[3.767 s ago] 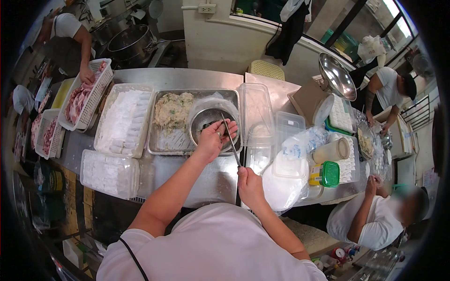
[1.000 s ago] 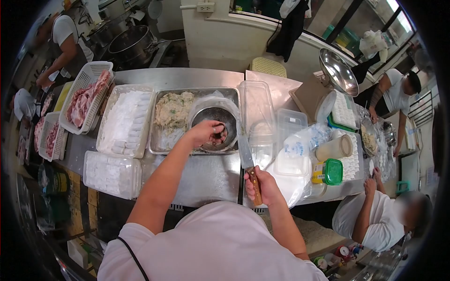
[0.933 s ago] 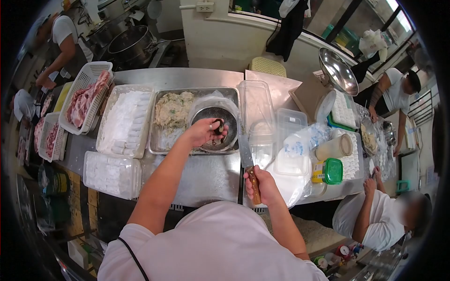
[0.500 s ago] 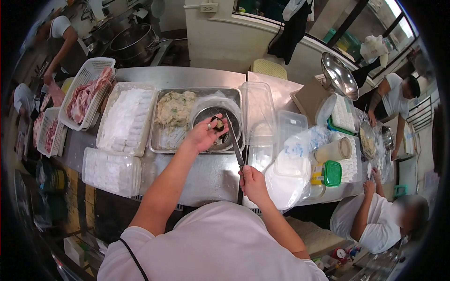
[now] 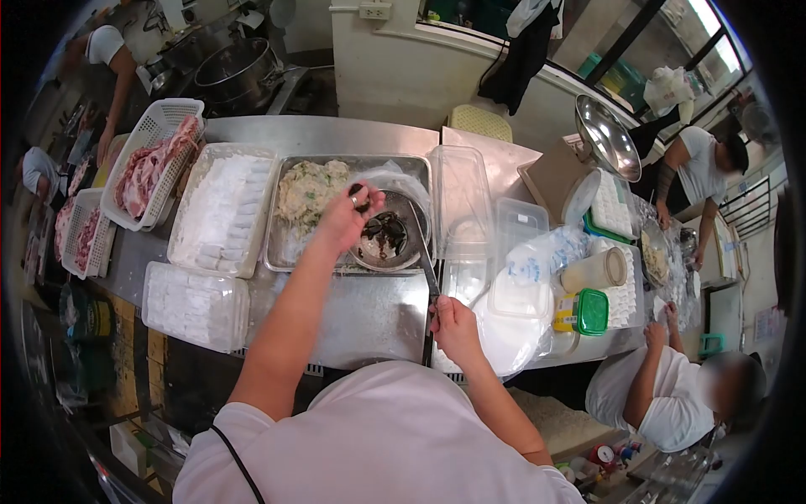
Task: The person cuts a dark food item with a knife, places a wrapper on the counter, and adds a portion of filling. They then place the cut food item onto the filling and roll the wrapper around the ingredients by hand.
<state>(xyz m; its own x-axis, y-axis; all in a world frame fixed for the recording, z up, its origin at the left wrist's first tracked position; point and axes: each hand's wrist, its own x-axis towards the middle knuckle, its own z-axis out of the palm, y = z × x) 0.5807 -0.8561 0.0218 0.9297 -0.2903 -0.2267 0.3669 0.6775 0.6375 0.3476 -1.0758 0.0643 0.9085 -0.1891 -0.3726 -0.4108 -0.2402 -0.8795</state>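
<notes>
My left hand (image 5: 342, 220) is closed around a dark mushroom (image 5: 359, 198), at the left rim of a round metal bowl (image 5: 416, 220). More dark, wet pieces (image 5: 384, 237) lie inside that bowl. In my right hand (image 5: 454, 324) is the handle of a knife (image 5: 428, 267), its blade pointing away from me along the bowl's right side. The bowl stands in a rectangular metal tray (image 5: 270, 244). Beside it in the tray sits a pale minced mixture (image 5: 309, 190) with green bits, and clear plastic film (image 5: 395, 178) lies behind.
To the left are tubs of white floured rolls (image 5: 220, 210) and white baskets of raw meat (image 5: 151, 172). Clear plastic containers (image 5: 463, 202), a plastic bag (image 5: 512, 315) and a green-lidded tub (image 5: 592, 312) stand at right. Co-workers (image 5: 655, 386) work at both sides.
My left hand has moved left with the mushroom, away from the knife blade, uncovering the dark pieces in the bowl. My right hand with the knife has stayed nearly still.
</notes>
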